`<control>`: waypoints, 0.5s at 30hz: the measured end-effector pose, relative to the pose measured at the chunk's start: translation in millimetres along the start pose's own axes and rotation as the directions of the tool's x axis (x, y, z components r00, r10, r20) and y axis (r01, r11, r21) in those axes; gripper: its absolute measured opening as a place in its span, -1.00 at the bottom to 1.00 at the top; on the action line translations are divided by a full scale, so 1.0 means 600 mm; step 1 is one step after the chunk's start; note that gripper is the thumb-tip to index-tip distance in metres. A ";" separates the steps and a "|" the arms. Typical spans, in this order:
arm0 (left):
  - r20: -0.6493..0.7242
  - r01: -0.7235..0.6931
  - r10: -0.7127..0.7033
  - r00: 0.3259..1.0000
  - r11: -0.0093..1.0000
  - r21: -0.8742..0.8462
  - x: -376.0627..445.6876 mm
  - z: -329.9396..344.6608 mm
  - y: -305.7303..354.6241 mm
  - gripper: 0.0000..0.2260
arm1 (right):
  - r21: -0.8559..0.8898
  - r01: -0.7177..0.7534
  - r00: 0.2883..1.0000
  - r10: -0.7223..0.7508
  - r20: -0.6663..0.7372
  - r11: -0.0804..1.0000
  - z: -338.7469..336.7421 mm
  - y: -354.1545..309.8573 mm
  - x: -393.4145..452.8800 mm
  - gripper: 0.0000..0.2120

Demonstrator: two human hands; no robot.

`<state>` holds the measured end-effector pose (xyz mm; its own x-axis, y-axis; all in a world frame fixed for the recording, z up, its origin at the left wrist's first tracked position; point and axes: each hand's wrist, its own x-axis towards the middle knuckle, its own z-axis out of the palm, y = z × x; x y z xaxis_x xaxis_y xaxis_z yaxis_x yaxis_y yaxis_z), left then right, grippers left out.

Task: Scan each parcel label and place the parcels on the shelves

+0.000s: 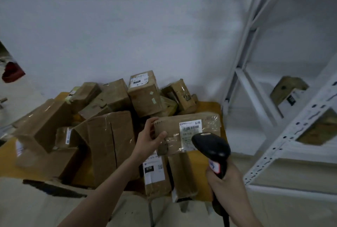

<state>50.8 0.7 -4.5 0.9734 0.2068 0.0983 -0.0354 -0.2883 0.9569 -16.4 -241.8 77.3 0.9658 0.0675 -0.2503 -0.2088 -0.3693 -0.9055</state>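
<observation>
Scanning a flat brown cardboard parcel (182,131)

Our left hand (148,140) grips its end at the surface's right edge; our right hand (223,177) grips the black handheld scanner (212,146). Glossy tape glare could spoil the read.

A plain pale wall (113,31) fills the background under dim, bluish light. A yellow table (209,107) stands against it, its far right corner near white metal shelving (242,73) along the right. The floor (273,214) is light, with something dark red (11,72) at the left edge
</observation>
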 end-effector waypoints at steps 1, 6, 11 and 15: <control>0.008 -0.016 0.016 1.000 1.000 -0.010 0.002 0.003 0.003 -0.54 | 0.013 0.017 1.000 -0.017 0.007 1.000 0.009 -0.006 -0.006 -0.80; 0.051 -0.036 0.037 0.998 0.999 -0.028 0.007 0.008 0.008 -0.56 | 0.015 0.046 0.998 -0.045 -0.048 0.999 0.034 -0.011 -0.015 -0.75; 0.066 -0.055 0.056 0.996 0.998 -0.018 0.003 0.003 0.003 -0.56 | 0.015 0.025 0.997 -0.023 -0.077 1.000 0.039 -0.011 -0.023 -0.73; 0.073 -0.057 0.057 0.996 0.998 -0.005 0.002 0.000 0.001 -0.54 | 0.003 0.047 0.996 -0.047 -0.073 0.999 0.041 -0.006 -0.023 -0.73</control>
<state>51.9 1.0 -3.8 0.9837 0.1211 0.1327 -0.0920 -0.2951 0.9510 -32.7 -218.4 75.4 0.9832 0.0167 -0.1817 -0.1634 -0.3626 -0.9175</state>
